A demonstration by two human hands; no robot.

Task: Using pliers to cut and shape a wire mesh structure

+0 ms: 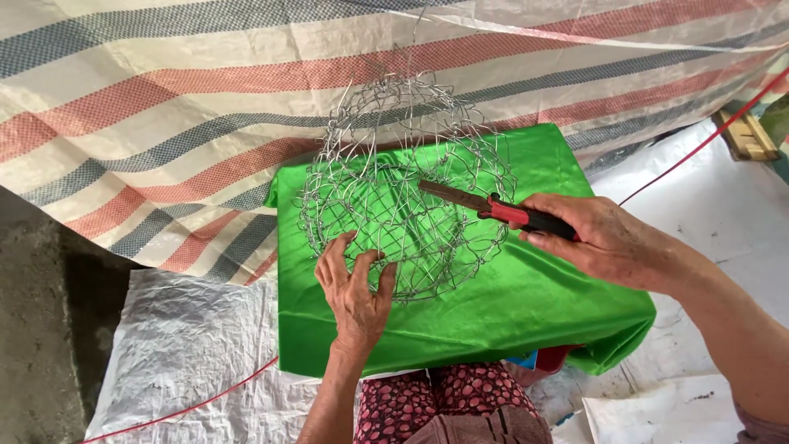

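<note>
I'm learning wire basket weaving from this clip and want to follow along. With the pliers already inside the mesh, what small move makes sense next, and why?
Probably close the pliers on a strand of the wire basket and twist it. The right hand holds their red and black handles with the tip already reaching into the mesh, while the left hand grips the lower rim, steadying the basket on the green cloth.

Wire basket on the green cloth

My left hand (356,284) grips the wire basket (403,189); my right hand (604,238) pokes red-handled pliers (493,207) into it, over green cloth (509,304).
</note>
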